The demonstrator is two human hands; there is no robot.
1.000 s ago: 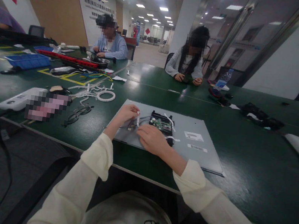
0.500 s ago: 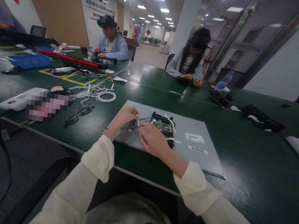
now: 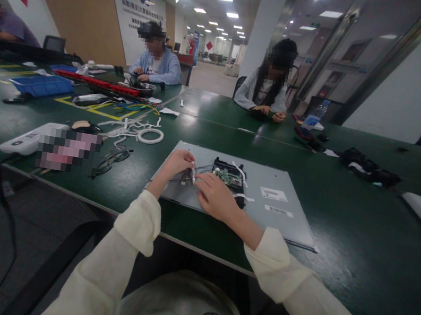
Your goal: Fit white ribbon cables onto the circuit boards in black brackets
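Observation:
My left hand (image 3: 177, 167) pinches the upper end of a short white tape strip (image 3: 193, 173) above the left part of a flat grey display panel (image 3: 267, 178). At the strip's lower end, the thumb and fingertips of my right hand (image 3: 215, 196) are closed on it. Dark thin cables (image 3: 185, 176) lie just below and between my hands, partly hidden. Behind my right hand, a green circuit board (image 3: 227, 175) sits in a black frame on the panel. More white tape (image 3: 240, 173) lies across that frame, and two labels are stuck to the panel's right side.
To the left are a roll of white tape (image 3: 150, 135), eyeglasses (image 3: 113, 160), a white power strip (image 3: 31, 138) and a blue tray (image 3: 40, 85). A bottle (image 3: 316, 115) and dark items stand at the back right. Two people sit across the table; another is far left.
My right fingertips have shifted slightly left and up, and more of the white tape strip shows between my hands. The panel has not moved.

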